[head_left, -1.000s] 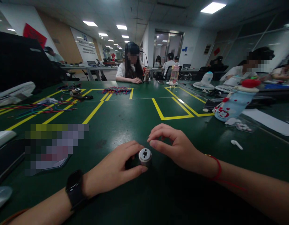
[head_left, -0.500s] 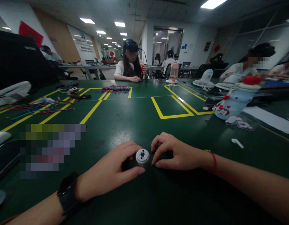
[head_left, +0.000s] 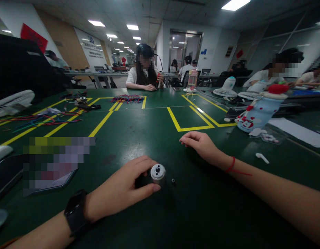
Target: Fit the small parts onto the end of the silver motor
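A small silver cylinder (head_left: 158, 177), which looks like a small motor, stands upright on the green table with a dark shaft hole and small dark dots on its top face. My left hand (head_left: 129, 180) is closed round it, thumb at the near side and fingers behind. Just right of the cylinder lies a tiny metal piece (head_left: 173, 181), touched by neither hand. My right hand (head_left: 198, 143) is farther back and to the right, over the table, with its fingers drawn together; whatever they hold, if anything, is hidden.
Bundled coloured wires (head_left: 127, 99) lie at the far side of the table (head_left: 139, 138). To the right are a blue bottle (head_left: 261, 114), a white earbud (head_left: 262, 158) and white paper (head_left: 300, 131). A phone (head_left: 57, 181) lies left. A person (head_left: 144, 69) sits opposite.
My right hand has moved away from the cylinder, back and to the right, and its fingers have drawn together. The tiny metal piece now shows on the table. My left hand stays put.
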A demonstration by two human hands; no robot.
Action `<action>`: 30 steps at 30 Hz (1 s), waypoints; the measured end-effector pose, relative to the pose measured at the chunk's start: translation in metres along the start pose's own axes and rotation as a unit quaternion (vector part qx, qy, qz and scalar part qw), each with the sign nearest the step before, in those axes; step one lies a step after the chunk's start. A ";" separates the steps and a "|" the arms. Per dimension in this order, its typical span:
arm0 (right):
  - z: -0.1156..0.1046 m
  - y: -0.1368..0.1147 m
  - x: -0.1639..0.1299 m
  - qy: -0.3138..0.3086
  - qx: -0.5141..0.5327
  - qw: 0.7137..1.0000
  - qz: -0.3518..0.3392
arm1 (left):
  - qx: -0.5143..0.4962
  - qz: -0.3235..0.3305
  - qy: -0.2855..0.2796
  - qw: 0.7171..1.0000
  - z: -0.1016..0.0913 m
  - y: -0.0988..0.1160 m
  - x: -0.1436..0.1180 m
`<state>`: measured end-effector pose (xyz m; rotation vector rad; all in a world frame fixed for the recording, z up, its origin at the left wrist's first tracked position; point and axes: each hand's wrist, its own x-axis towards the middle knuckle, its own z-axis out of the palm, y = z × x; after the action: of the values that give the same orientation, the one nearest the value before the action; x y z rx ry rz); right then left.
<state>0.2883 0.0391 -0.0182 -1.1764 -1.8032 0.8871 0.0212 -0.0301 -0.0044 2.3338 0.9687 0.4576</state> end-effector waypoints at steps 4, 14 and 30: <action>0.003 -0.001 -0.003 -0.018 -0.018 1.000 0.004 | -0.002 -0.001 -0.001 1.000 0.000 0.000 0.000; 0.002 -0.017 -0.013 -0.170 -0.095 0.978 -0.078 | -0.003 -0.004 -0.004 1.000 0.002 -0.003 0.000; 0.050 -0.063 -0.031 -0.117 -0.005 0.978 -0.172 | 0.038 0.013 0.018 0.999 0.001 -0.011 -0.008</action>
<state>0.2279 -0.0169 0.0070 -0.7546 -2.1217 0.8360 0.0106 -0.0296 -0.0128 2.4158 0.9885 0.4825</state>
